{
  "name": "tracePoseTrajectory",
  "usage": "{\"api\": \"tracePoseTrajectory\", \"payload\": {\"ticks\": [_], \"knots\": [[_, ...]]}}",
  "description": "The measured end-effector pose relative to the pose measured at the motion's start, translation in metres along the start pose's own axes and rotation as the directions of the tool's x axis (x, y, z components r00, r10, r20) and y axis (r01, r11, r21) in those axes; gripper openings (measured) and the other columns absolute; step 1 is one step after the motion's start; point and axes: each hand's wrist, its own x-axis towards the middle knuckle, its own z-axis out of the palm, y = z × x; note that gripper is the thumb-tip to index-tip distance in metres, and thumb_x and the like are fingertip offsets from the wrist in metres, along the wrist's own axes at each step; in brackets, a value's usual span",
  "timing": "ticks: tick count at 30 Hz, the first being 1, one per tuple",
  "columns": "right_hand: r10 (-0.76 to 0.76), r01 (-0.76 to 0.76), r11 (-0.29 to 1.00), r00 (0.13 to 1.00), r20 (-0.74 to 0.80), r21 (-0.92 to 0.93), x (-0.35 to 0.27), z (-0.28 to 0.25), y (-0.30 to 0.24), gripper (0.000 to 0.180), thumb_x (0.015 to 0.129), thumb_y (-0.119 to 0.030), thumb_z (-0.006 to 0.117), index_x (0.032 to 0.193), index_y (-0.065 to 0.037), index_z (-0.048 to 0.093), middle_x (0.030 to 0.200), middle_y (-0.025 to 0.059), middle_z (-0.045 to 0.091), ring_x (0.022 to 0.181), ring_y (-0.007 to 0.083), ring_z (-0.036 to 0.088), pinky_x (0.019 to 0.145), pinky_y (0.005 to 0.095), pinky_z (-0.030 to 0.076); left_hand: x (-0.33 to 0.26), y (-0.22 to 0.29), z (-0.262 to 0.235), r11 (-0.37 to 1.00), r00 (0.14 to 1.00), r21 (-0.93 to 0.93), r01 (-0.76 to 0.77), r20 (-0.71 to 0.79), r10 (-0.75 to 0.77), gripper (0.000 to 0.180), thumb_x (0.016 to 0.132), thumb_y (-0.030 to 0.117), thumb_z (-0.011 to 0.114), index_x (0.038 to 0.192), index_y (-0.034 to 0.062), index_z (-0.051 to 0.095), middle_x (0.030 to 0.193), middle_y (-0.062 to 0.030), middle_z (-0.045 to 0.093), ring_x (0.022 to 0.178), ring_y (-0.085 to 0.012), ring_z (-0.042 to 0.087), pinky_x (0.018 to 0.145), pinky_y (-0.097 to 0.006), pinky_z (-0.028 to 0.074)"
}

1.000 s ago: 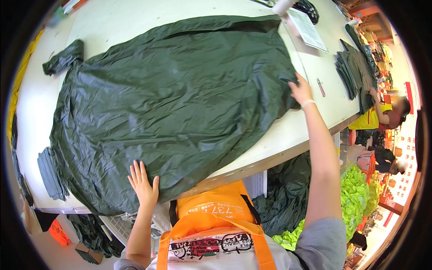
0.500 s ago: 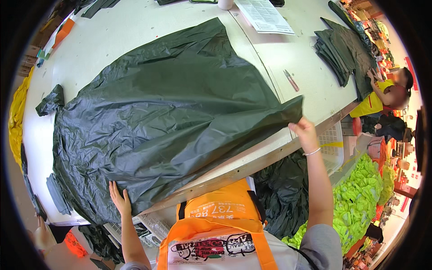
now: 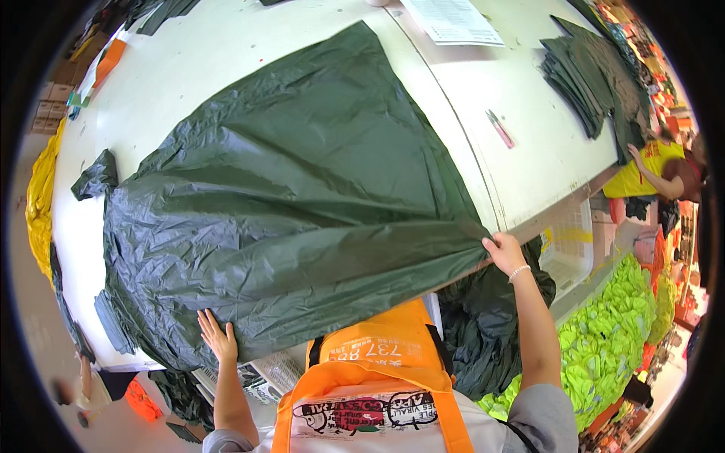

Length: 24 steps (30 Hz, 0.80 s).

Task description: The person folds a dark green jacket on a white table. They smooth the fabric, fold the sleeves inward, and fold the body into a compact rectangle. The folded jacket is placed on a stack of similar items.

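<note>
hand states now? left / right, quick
Left hand: open, flat on the dark green fabric sheet.
Right hand: closed, gripping the sheet's edge at the table rim.

Bright, even light filled the frame, with mild glare on the pale table (image 3: pixel 529 143) at upper right. Fisheye distortion bent edges toward the black rim; focus stayed sharp centrally.

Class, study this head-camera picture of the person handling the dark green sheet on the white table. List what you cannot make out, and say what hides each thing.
- Table surface under the dark green sheet: covered by it.
- Right hand fingers: partly buried in the gathered sheet edge.
- Left hand fingertips: tucked under the sheet's hem.
- Stack of dark cut pieces: far side cut off by the fisheye rim.
- Paper sheet: top cut off; print too small.
</note>
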Motion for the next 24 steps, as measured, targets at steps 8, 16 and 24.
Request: {"api": "tracePoseTrajectory", "payload": {"ticks": [8, 16, 24], "knots": [[-0.54, 0.544, 0.839, 0.827, -0.153, -0.018, 0.105, 0.011, -0.17, 0.026, 0.084, -0.023, 0.067, 0.092, 0.001, 0.063, 0.077, 0.0128, 0.064, 0.072, 0.0277, 0.063, 0.065, 0.0391, 0.048, 0.086, 0.065, -0.05, 0.96, 0.833, -0.265, -0.087, -0.548, -0.076, 0.025, 0.091, 0.013, 0.052, 0.111, -0.0026, 0.056, 0.116, -0.0195, 0.056, 0.111, -0.0361, 0.049, 0.097, -0.042, 0.037], [-0.868, 0.861, 0.484, 0.496, 0.041, -0.158, 0.079, 0.064, -0.285, 0.021, 0.081, -0.016, 0.062, 0.097, -0.004, 0.057, 0.082, 0.0161, 0.062, 0.077, 0.0362, 0.061, 0.067, 0.0453, 0.049, 0.2, 0.439, -0.178, 0.722, 0.924, -0.616, -0.314, -0.024, 0.382, 0.074, 0.072, 0.054, 0.068, 0.121, 0.0001, 0.055, 0.101, -0.0169, 0.063, 0.096, -0.0321, 0.061, 0.083, -0.038, 0.048], [-0.847, 0.906, 0.37, 0.238, -0.475, -0.207, 0.174, 0.022, -0.338, 0.052, 0.07, -0.027, 0.079, 0.111, -0.004, 0.056, 0.104, 0.0149, 0.059, 0.098, 0.0306, 0.057, 0.085, 0.0404, 0.045, 0.256, 0.496, -0.251, 0.613, 0.86, -0.606, -0.507, -0.409, 0.307, 0.019, 0.084, 0.016, 0.062, 0.093, 0.0012, 0.069, 0.06, 0.0018, 0.057, 0.053, -0.003, 0.046, 0.048, -0.021, 0.035]]}}
